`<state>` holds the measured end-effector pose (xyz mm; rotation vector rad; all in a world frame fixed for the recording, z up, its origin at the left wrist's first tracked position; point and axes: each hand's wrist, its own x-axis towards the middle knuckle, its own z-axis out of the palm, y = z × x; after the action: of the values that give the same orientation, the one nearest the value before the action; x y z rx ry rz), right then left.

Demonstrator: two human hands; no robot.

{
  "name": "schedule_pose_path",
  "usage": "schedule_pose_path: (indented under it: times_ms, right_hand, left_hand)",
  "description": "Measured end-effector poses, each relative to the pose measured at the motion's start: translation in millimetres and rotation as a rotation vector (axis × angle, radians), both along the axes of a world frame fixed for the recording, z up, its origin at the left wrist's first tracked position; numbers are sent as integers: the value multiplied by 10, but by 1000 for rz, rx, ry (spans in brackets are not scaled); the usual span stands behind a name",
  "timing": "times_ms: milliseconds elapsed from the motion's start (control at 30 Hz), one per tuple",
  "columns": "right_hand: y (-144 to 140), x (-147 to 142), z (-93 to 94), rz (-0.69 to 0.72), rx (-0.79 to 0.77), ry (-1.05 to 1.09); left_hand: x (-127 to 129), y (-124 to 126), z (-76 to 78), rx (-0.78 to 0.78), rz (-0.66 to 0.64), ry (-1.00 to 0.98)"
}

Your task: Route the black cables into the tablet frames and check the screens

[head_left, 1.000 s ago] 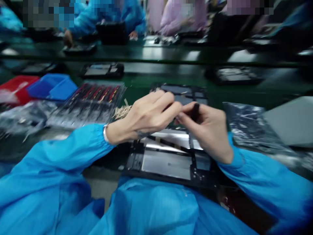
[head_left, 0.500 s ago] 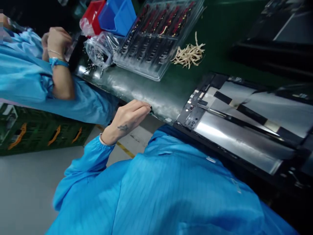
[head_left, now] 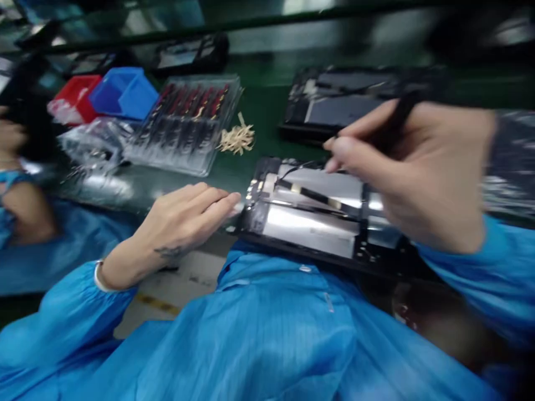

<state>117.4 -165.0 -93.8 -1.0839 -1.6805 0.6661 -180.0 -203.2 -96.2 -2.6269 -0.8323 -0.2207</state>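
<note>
An opened tablet-like device (head_left: 311,231) with silvery panels, black strips and a dark frame lies at the bench edge in front of me. At its left end, my left hand (head_left: 190,217) has its fingers pressed together, thumb side low. Whatever they may pinch is too small to make out. Over the device's far right part hovers my right hand (head_left: 426,161), smeared by motion. Its fingers close around a dark slim tool (head_left: 395,125), whose tip I cannot see clearly. A thin black cable (head_left: 298,167) arches over the device near the right fingertips.
Behind lies a second opened device (head_left: 343,106). Left of it are a pile of beige strips (head_left: 238,138), a clear tray (head_left: 203,161) of wired parts, a plastic bag (head_left: 98,142), and blue (head_left: 123,94) and red (head_left: 79,100) bins. A co-worker's arm (head_left: 31,214) is at far left.
My right hand has come into view from the right, holding the dark tool. My left hand has moved to the device's left end. The view has turned and shows more of the bench's far side.
</note>
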Motion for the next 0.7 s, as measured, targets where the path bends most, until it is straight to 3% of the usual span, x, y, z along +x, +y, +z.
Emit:
schedule_pose_path:
  times_ms: [100,167,300,400,567,700]
  right_hand:
    - [-44,-50,78,-41,66,25]
    - [-19,-73,71,-43,61,74]
    - [19,-52,44,-4,37,133]
    - [59,-13,15,8,33,129]
    - [176,14,-87,114,-6,39]
    - [195,7,-154,97,5,54]
  left_hand:
    - [566,324,193,301,-143,-77]
    - [867,476,263,439,-171,-91]
    - [1088,658,264,511,-160,-122]
    - [1034,725,234,294,-165,-308]
    - [966,774,234,-323,-78,-824]
    - [979,800,227,-551,-32,-957]
